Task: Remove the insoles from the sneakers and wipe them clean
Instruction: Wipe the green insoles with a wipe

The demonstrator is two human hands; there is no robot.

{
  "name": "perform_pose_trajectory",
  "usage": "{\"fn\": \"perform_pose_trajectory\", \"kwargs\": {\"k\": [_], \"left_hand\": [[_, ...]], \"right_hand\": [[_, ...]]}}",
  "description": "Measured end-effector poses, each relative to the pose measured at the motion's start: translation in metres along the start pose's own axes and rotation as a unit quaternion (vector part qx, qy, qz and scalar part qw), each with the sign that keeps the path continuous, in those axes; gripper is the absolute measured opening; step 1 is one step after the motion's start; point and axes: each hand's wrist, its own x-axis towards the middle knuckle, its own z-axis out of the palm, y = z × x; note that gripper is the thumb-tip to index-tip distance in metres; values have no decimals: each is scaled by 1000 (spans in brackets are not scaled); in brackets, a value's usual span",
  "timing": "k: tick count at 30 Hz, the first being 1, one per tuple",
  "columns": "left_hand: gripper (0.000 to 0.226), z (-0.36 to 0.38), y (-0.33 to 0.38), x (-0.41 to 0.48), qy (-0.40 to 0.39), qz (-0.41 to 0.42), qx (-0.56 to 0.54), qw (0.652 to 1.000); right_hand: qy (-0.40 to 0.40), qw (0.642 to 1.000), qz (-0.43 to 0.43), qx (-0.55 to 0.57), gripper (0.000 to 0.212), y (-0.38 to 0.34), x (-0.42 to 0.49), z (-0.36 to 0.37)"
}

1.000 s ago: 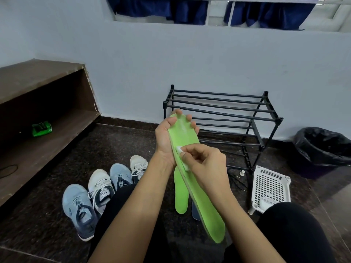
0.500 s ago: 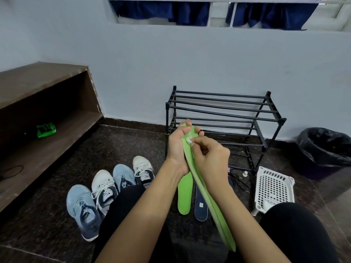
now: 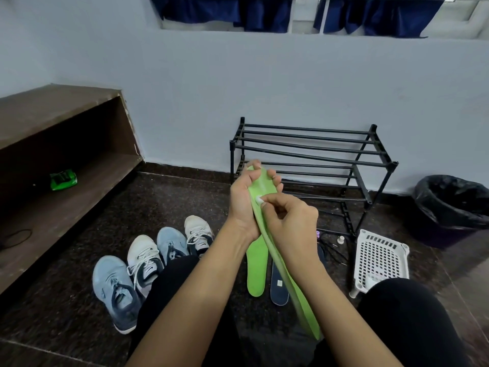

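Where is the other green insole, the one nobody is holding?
The loose green insole lies on the floor mid-frame in the head view, just left of the dark blue insole, below the left hand.

Left hand grips a green insole; right hand pinches a white wipe against it.

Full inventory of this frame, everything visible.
held insole: 1, green, raised at centre
floor insoles: 2, green and navy, on floor before the rack
sneakers: 4, two light blue, two white, in a row on floor, left
wipe: 1, white, against held insole
shoe rack: 1, black, by wall
basket: 1, white, beside rack
bin: 1, black liner, far right
shelf: 1, brown wood, left
packet: 1, green, on shelf
curtains: navy, top
left hand: grips held insole
right hand: pinches wipe
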Motion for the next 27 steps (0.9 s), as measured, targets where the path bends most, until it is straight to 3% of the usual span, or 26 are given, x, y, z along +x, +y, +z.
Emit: {"fn": "perform_pose_trajectory", "kwargs": {"k": [6,9,12,17,21,27], "left_hand": [[15,3,-7,-3,13,-23,21,999],[14,2,-4,-2,6,-30,22,999],[13,-1,2,3,19,-37,7,999],[3,-5,12,11,-2,-18,-13,1000],[1,-3,10,10,-8,-19,-23,1000],[5,-1,1,-2,-11,-27,-15,999]], "right_hand": [[59,991,-52,-107,15,8,14,10],[75,992,-51,-92,15,5,14,10],[-1,999,27,-23,12,0,15,3],[-92,991,71,63,7,-11,2,-10],[-76,993,71,60,6,-9,2,-9],[-15,1000,5,-20,11,-4,7,-2]]}}
